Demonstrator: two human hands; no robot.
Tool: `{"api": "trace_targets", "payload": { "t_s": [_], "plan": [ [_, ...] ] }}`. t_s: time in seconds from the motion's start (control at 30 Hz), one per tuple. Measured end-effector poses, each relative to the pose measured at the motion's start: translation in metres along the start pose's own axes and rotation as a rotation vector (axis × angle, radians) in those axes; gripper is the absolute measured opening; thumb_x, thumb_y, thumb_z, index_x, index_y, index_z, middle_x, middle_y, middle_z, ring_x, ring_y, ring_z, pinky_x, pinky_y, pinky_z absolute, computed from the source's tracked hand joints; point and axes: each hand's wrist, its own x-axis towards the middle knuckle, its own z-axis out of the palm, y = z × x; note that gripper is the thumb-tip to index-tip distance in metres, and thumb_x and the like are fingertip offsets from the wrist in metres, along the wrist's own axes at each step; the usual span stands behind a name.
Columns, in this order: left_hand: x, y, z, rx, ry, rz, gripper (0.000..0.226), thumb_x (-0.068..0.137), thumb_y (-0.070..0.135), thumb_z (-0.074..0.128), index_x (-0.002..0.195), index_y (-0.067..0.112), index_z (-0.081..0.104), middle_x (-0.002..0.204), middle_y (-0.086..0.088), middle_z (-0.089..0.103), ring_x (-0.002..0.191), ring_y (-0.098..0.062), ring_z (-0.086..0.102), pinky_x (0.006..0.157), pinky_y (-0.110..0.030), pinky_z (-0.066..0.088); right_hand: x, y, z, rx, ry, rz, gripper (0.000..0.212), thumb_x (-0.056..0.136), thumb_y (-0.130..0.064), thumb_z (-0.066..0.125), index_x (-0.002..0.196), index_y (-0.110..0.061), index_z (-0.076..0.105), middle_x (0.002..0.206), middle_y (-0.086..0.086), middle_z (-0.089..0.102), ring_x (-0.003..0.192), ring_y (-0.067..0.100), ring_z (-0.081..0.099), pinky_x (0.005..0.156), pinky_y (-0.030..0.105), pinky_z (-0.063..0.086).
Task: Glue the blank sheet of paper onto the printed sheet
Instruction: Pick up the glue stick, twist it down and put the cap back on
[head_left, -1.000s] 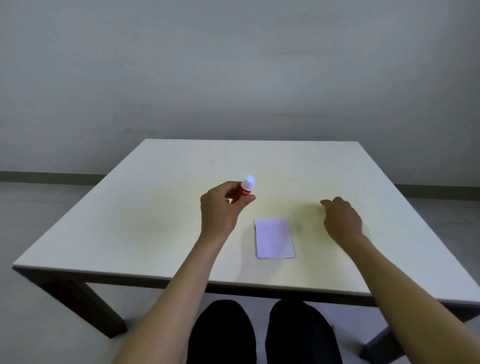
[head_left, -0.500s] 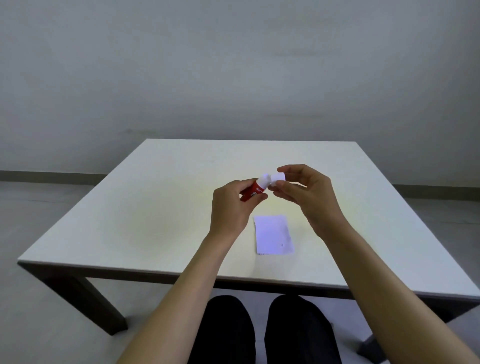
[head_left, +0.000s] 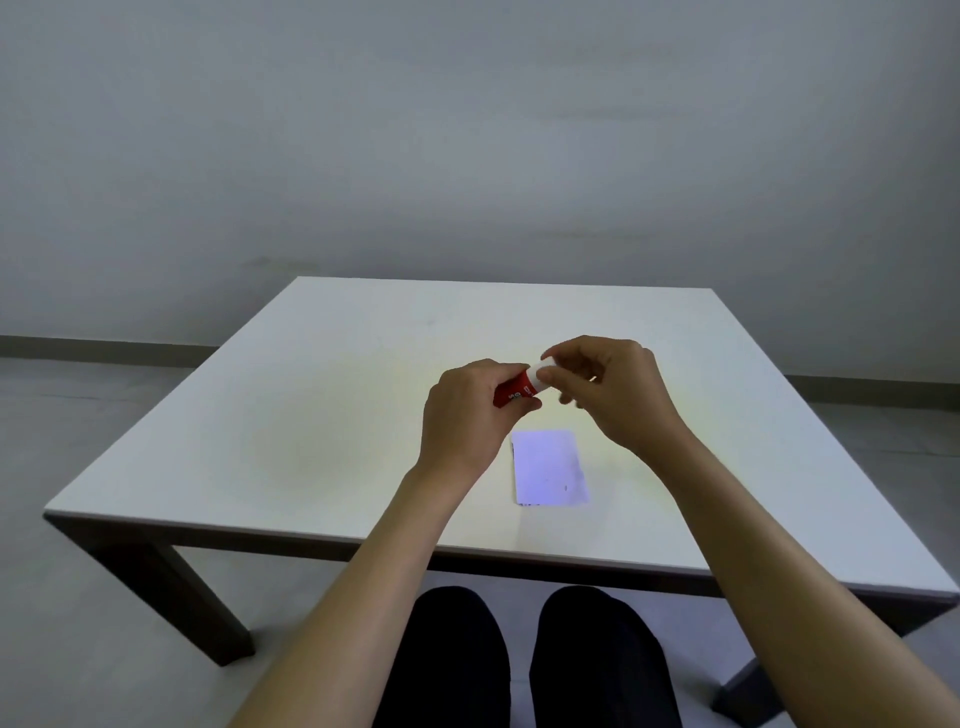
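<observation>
A red glue stick (head_left: 515, 393) with a white top is held above the table, tilted to the right. My left hand (head_left: 467, 415) is wrapped around its red body. My right hand (head_left: 608, 387) pinches the white cap (head_left: 543, 370) at the stick's end. Below both hands a white sheet of paper (head_left: 549, 466) lies flat on the table, with a dark printed edge peeking out along its left and bottom sides. The printed sheet under it is almost fully hidden.
The white table (head_left: 311, 415) has dark legs and stands against a grey wall. My knees in dark trousers (head_left: 519, 660) are below the near edge. Grey floor lies on both sides.
My right hand left the table, came to the glue stick and closed on its cap. My left hand tilted the stick toward the right and moved slightly right.
</observation>
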Motion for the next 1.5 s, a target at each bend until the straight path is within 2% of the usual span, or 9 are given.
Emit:
{"api": "trace_targets", "payload": {
  "t_s": [0.13,0.27,0.4,0.53,0.6,0.77,0.9,1.1,1.5],
  "plan": [
    [-0.001,0.006,0.003,-0.019,-0.060,-0.043,0.023,0.074,0.026,0.076,0.096,0.020,0.073,0.079,-0.002,0.073,0.075,-0.024,0.063,0.067,-0.035,0.050,0.004,0.008,0.004,-0.466,0.110,0.042,0.054,0.090,-0.054,0.044,0.055,-0.012,0.045,0.052,0.006,0.045,0.053,0.023,0.037,0.050,0.031,0.027],
    [0.006,0.007,0.002,-0.035,-0.076,-0.096,0.024,0.073,0.028,0.076,0.095,0.019,0.072,0.081,-0.002,0.074,0.076,-0.022,0.064,0.069,-0.033,0.050,-0.001,0.010,-0.014,-0.090,-0.159,-0.093,0.018,0.088,-0.034,0.058,0.106,-0.030,0.056,0.081,-0.013,0.056,0.063,0.011,0.048,0.057,0.016,0.040],
    [0.003,0.008,0.007,0.002,-0.118,-0.070,0.023,0.074,0.027,0.075,0.096,0.021,0.073,0.083,0.001,0.075,0.076,-0.019,0.064,0.069,-0.030,0.049,0.002,0.016,-0.009,-0.341,-0.076,0.012,0.039,0.086,-0.050,0.052,0.071,-0.014,0.056,0.058,0.001,0.054,0.054,0.017,0.042,0.053,0.027,0.034],
    [0.004,0.006,0.008,-0.002,-0.083,-0.085,0.020,0.075,0.031,0.074,0.094,0.024,0.072,0.082,0.004,0.074,0.077,-0.018,0.065,0.066,-0.028,0.047,-0.001,0.017,-0.010,-0.171,-0.128,-0.070,0.020,0.085,-0.041,0.060,0.099,-0.026,0.058,0.067,-0.004,0.056,0.055,0.014,0.045,0.056,0.028,0.037],
    [0.006,0.004,0.007,0.023,-0.095,-0.066,0.022,0.075,0.031,0.074,0.096,0.024,0.072,0.083,0.004,0.075,0.078,-0.019,0.066,0.068,-0.030,0.050,-0.002,0.018,-0.006,-0.147,-0.083,-0.067,0.015,0.086,-0.036,0.061,0.088,-0.023,0.056,0.057,-0.003,0.050,0.051,0.012,0.040,0.052,0.026,0.033],
    [0.019,-0.009,0.010,-0.091,-0.042,-0.166,0.014,0.074,0.027,0.073,0.082,0.017,0.067,0.067,0.003,0.070,0.063,-0.016,0.065,0.064,-0.027,0.049,-0.005,0.022,0.001,-0.226,0.078,0.089,0.064,0.083,-0.063,0.042,0.067,-0.004,0.060,0.050,0.006,0.047,0.051,0.019,0.039,0.054,0.030,0.031],
    [0.047,-0.042,0.011,-0.192,0.079,-0.376,0.014,0.078,0.019,0.070,0.076,0.012,0.058,0.069,-0.003,0.069,0.053,-0.002,0.056,0.049,-0.007,0.037,-0.023,0.036,-0.009,-0.054,0.077,0.107,0.039,0.089,-0.050,0.048,0.074,-0.017,0.063,0.051,0.002,0.039,0.052,0.017,0.038,0.053,0.028,0.031],
    [0.062,-0.077,0.035,-0.177,0.066,-0.502,0.016,0.079,0.015,0.069,0.080,0.008,0.055,0.082,-0.014,0.072,0.076,-0.026,0.059,0.065,-0.026,0.037,-0.047,0.067,-0.026,-0.057,0.115,0.230,0.022,0.093,-0.029,0.054,0.078,-0.018,0.065,0.051,0.005,0.036,0.052,0.019,0.033,0.051,0.027,0.028],
    [0.055,-0.092,0.048,-0.179,0.062,-0.519,0.016,0.078,0.013,0.069,0.082,0.006,0.056,0.083,-0.011,0.070,0.075,-0.023,0.057,0.067,-0.026,0.038,-0.060,0.084,-0.019,-0.020,0.076,0.284,0.010,0.092,-0.026,0.054,0.087,-0.025,0.064,0.050,0.003,0.035,0.048,0.015,0.030,0.045,0.019,0.026]
  ]
}}
